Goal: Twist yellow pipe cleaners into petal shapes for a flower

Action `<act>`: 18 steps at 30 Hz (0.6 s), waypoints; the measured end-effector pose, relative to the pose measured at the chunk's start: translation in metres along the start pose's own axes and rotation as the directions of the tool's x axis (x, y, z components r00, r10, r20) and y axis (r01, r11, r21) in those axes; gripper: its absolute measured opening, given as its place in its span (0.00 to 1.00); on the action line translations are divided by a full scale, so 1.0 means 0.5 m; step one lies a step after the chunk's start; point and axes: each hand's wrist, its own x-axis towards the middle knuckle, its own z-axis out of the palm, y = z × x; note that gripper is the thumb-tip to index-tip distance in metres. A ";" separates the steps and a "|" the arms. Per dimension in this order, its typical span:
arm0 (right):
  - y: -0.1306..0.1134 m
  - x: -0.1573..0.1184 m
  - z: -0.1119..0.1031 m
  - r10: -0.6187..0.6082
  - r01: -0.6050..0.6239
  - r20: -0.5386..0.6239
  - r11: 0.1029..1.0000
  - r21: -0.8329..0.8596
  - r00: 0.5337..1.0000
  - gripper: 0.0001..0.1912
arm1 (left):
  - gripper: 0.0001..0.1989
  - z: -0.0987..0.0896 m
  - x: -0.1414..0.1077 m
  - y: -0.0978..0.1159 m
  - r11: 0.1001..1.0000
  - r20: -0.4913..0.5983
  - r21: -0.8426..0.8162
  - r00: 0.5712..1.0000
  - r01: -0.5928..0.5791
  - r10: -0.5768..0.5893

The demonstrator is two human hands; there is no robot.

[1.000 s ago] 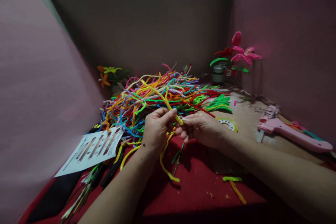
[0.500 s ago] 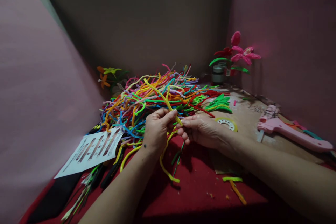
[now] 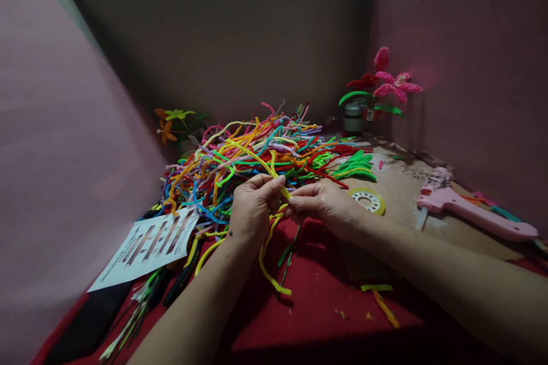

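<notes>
Between my two hands is a yellow pipe cleaner (image 3: 253,155), whose two free ends stick up and away over the pile. My left hand (image 3: 256,205) pinches it between thumb and forefinger. Just to the right, my right hand (image 3: 327,205) grips its lower end with thumb and fingers. Behind both hands rises a heap of multicoloured pipe cleaners (image 3: 222,168). Another yellow pipe cleaner (image 3: 268,274) hangs curved on the red cloth below my hands, beside a thin dark green stem (image 3: 292,254).
A pink glue gun (image 3: 475,214) and a roll of tape (image 3: 377,202) lie on a board at right. Pink fuzzy flowers (image 3: 398,88) stand behind. At left are a printed sheet (image 3: 145,248) and black-and-yellow-handled pliers (image 3: 184,274). Yellow and orange scraps (image 3: 385,308) lie in front.
The yellow pipe cleaner's long free end has tipped lower and to the left. My right fingers have closed in more around its lower end. The view has shifted slightly.
</notes>
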 end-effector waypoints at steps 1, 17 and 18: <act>0.002 0.001 -0.001 -0.029 0.029 -0.009 1.000 0.004 1.000 0.10 | 0.12 0.001 -0.001 -0.003 1.000 0.008 -0.002 1.000 0.006 -0.006; 0.006 0.011 -0.004 0.041 -0.035 -0.126 0.998 0.053 0.991 0.08 | 0.11 0.010 -0.003 -0.013 0.998 0.060 0.066 0.998 0.025 -0.029; 0.005 0.011 -0.004 0.045 -0.037 -0.141 0.997 0.063 0.989 0.09 | 0.10 0.010 -0.003 -0.013 0.996 0.055 0.090 0.998 0.021 -0.026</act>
